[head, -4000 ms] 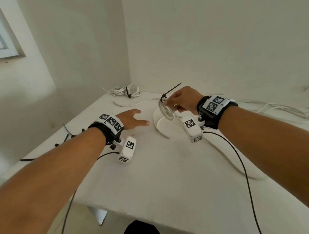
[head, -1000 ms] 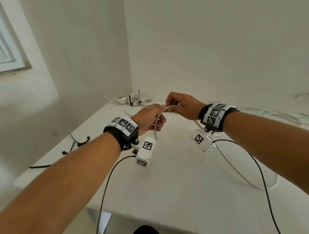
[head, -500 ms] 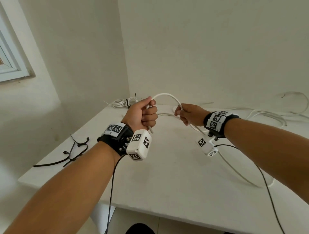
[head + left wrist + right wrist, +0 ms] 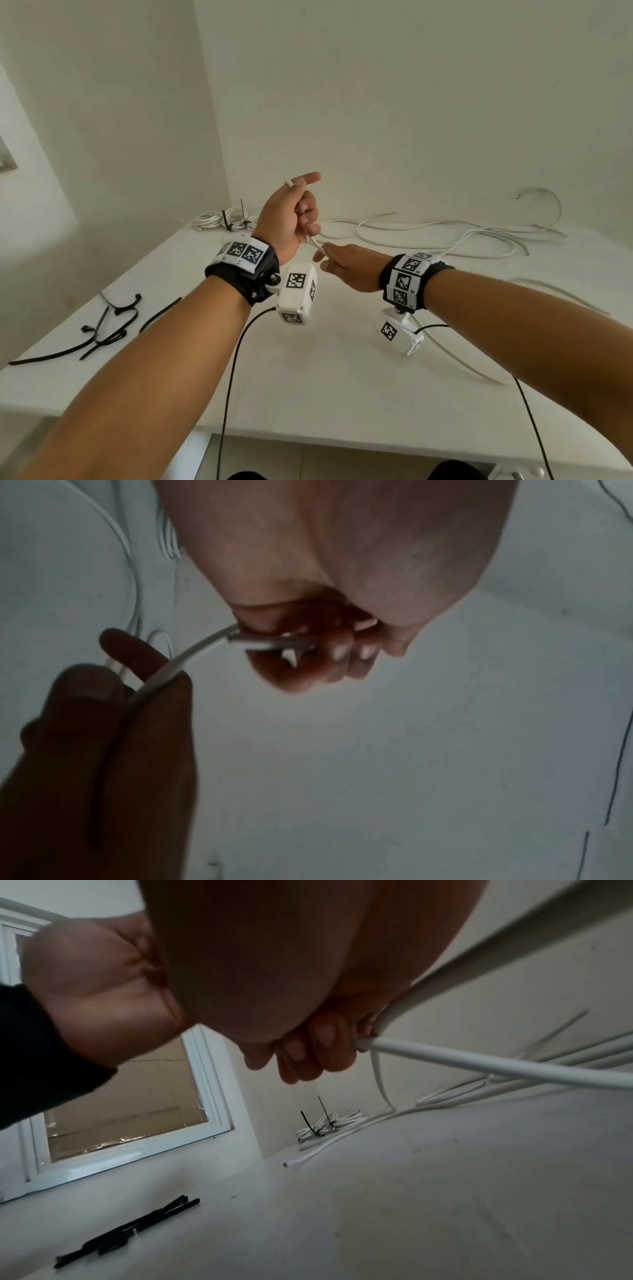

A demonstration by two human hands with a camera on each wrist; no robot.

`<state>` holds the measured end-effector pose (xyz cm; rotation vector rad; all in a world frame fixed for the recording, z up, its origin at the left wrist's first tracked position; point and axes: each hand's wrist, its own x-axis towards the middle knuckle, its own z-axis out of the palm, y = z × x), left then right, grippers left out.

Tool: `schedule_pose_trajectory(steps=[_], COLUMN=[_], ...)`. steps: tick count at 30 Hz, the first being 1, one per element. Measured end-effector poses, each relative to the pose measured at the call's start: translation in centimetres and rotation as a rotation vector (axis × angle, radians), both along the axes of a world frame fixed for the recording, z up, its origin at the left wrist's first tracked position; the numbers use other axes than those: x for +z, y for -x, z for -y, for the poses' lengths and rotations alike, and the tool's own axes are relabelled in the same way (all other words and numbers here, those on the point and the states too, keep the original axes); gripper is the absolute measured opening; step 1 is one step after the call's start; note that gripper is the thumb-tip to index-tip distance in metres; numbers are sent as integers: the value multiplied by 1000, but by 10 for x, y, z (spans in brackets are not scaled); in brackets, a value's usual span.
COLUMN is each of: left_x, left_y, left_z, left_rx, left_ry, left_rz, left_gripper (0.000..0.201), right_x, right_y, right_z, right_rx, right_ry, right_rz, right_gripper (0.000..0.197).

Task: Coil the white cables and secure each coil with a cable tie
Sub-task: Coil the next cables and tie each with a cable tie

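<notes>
My left hand [image 4: 303,209] is raised above the table and grips a white cable [image 4: 313,241] near its end, which sticks out above the fist; the index finger points out. In the left wrist view its curled fingers [image 4: 339,653] close round the cable [image 4: 171,669]. Just below it, my right hand [image 4: 325,262] pinches the same cable, which runs on toward the table's right side. The right wrist view shows the right fingers [image 4: 322,1039] holding the cable [image 4: 479,1064]. Black cable ties [image 4: 102,329] lie at the table's left edge.
Two tied white coils [image 4: 227,219] sit in the back left corner. Several loose white cables [image 4: 445,236] sprawl along the back and right of the white table [image 4: 342,394]. Walls close the far side and the left. A window [image 4: 120,1096] is at left.
My left hand has lifted higher with the cable end. The arch of cable between the hands is gone, and my right hand now holds the cable just below the left.
</notes>
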<state>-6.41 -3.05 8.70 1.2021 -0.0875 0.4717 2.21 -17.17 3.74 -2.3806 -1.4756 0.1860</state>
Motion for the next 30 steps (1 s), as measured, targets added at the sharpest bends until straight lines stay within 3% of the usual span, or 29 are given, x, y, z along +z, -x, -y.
schedule_pose_trajectory(steps=[3,5,9,11,13,16,18,23,30], left_x=[-5,-5,-5,-12,-23,-38,-45,-54,-67], left_y=[-9,-16,-33,-43,-49,-51,-51,-54,-51], left_z=[10,16,22,15,6,-1,1,6,-24], left_rx=[114,167,299,408,464,375,298,232,211], left_ry=[-186,-170,-230,-405,-688,-1094,-1237,-1348,-1299], left_rz=[-18,8,53,49,17,-115,-270,-397,-420], left_gripper=[38,43,19,15,19,23,23,28,40], right_x=[-3,-8,-12,-16,-18,-14,-8,-1,5], right_y=[2,2,3,0,-8,-20,-26,-29,-31], right_z=[11,19,37,46,55,63,65,66,72], right_rx=[1,8,6,-1,4,2,8,0,-38], right_ry=[31,33,33,51,41,-51,-115,-217,-45], right_rz=[22,30,75,72,84,99,127,36,-28], right_gripper=[27,18,27,17,20,18,17,17,21])
